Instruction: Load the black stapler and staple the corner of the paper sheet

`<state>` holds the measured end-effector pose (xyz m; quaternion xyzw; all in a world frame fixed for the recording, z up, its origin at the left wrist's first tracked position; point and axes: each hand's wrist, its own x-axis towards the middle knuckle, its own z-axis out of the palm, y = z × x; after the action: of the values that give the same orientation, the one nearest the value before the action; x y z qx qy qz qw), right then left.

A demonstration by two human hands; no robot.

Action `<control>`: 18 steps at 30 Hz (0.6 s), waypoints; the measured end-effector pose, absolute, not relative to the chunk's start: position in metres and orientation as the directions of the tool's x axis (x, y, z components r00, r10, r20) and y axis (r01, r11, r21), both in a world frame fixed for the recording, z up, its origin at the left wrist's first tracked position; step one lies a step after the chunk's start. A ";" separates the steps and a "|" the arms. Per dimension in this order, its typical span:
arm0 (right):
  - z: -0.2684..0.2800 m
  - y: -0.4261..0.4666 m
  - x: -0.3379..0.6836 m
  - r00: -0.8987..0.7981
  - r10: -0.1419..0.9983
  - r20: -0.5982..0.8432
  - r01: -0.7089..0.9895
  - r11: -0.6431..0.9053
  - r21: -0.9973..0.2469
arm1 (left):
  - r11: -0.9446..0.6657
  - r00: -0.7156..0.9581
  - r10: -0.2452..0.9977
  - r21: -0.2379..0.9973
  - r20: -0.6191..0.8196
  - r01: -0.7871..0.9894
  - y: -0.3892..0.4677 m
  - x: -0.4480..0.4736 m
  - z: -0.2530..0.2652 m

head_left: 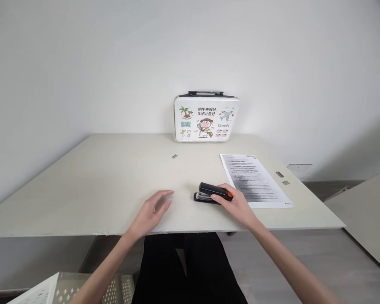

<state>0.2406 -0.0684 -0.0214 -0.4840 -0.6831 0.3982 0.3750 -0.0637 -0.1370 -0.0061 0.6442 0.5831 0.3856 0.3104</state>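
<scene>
A black stapler (215,192) with an orange patch near its back end is in my right hand (235,204). The fingers wrap round its rear, and its front end points left, with a gap between the upper arm and the base. My left hand (152,211) is by the table's front edge, holding nothing, thumb and fingers apart and curved. Under and beyond my right hand lies a printed sheet of paper (256,179). Dark smudged lines of text cover much of it.
A white cartoon-printed case (206,119) with a black handle stands against the wall at the back of the table (82,185). Small grey strips (174,156) and grey pieces (279,174) lie on the tabletop. Below left is a perforated basket (58,289).
</scene>
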 end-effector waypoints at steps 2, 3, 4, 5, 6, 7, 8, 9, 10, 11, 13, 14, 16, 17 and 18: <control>-0.024 -0.066 0.224 -0.297 0.947 0.120 0.322 0.217 -0.921 | -0.132 0.008 0.989 0.850 0.148 0.509 -0.138 -0.064 -0.007; -0.026 -0.065 0.217 -0.317 0.941 0.117 0.309 0.219 -0.926 | -0.135 0.008 0.988 0.848 0.153 0.513 -0.138 -0.063 -0.008; -0.027 -0.064 0.212 -0.334 0.935 0.119 0.301 0.225 -0.927 | -0.136 0.008 0.988 0.846 0.155 0.516 -0.138 -0.063 -0.009; -0.028 -0.063 0.209 -0.351 0.928 0.125 0.299 0.237 -0.924 | -0.135 0.004 0.988 0.845 0.155 0.517 -0.138 -0.062 -0.010; -0.030 -0.063 0.207 -0.370 0.919 0.134 0.301 0.255 -0.919 | -0.131 -0.002 0.988 0.847 0.154 0.515 -0.138 -0.062 -0.011; -0.031 -0.063 0.207 -0.388 0.910 0.144 0.303 0.273 -0.913 | -0.127 -0.012 0.988 0.852 0.154 0.508 -0.138 -0.062 -0.013; -0.032 -0.063 0.208 -0.399 0.904 0.155 0.304 0.290 -0.908 | -0.124 -0.024 0.987 0.859 0.156 0.497 -0.138 -0.063 -0.014; -0.034 -0.063 0.209 -0.399 0.902 0.165 0.301 0.299 -0.906 | -0.124 -0.037 0.986 0.868 0.162 0.480 -0.137 -0.063 -0.015; -0.036 -0.063 0.211 -0.385 0.907 0.173 0.293 0.297 -0.909 | -0.129 -0.050 0.984 0.879 0.171 0.459 -0.137 -0.064 -0.017; -0.038 -0.063 0.213 -0.361 0.915 0.179 0.280 0.289 -0.915 | -0.138 -0.063 0.981 0.889 0.183 0.437 -0.137 -0.064 -0.019; -0.043 -0.063 0.216 -0.310 0.932 0.188 0.252 0.271 -0.929 | -0.158 -0.091 0.973 0.903 0.210 0.400 -0.135 -0.065 -0.023; -0.045 -0.063 0.217 -0.298 0.935 0.192 0.243 0.269 -0.932 | -0.163 -0.109 0.969 0.907 0.221 0.388 -0.135 -0.066 -0.025; -0.049 -0.061 0.216 -0.301 0.932 0.201 0.245 0.279 -0.929 | -0.161 -0.163 0.958 0.914 0.235 0.372 -0.134 -0.067 -0.027; -0.050 -0.061 0.216 -0.306 0.930 0.206 0.250 0.287 -0.925 | -0.150 -0.203 0.950 0.917 0.238 0.370 -0.134 -0.068 -0.027; -0.051 -0.060 0.216 -0.307 0.929 0.209 0.254 0.291 -0.922 | -0.138 -0.251 0.938 0.920 0.240 0.367 -0.135 -0.068 -0.027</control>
<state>0.2160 -0.0601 -0.0508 -0.4263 -0.6935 0.4155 0.4059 -0.0682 -0.1348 -0.0270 0.5469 0.5964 0.5194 0.2748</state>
